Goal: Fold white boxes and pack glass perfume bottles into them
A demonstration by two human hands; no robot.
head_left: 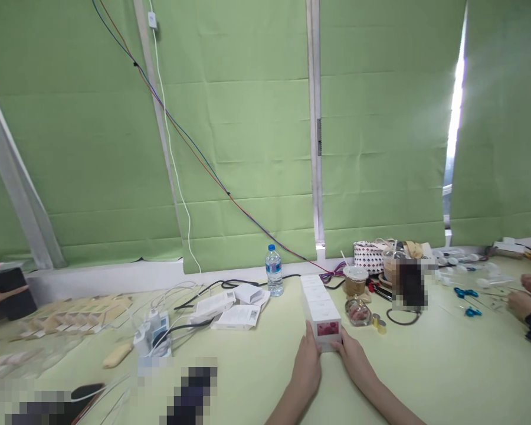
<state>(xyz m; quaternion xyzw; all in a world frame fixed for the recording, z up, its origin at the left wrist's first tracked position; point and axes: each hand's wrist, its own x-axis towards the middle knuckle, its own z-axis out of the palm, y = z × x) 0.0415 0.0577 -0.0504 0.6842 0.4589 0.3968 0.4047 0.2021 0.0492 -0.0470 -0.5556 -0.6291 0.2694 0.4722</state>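
Observation:
Several small white boxes [319, 306] stand in a row on the table, reaching away from me. The front one bears a dark pink-red picture [328, 329] on the side facing me. My left hand [307, 363] grips the near end of the row from the left. From the right, my right hand [353, 349] holds the same front box, its fingers against the lower side. Parts of the fingers on both hands are hidden by the box and by the hands themselves.
Behind the row stand a water bottle [274, 271] and a lidded drink cup [355, 281]. Opened white packaging [236, 307] lies left, beside cables and a power strip [153, 333]. Right are a glass jar [358, 311], blue-handled scissors [466, 293] and another person's hand [524, 304].

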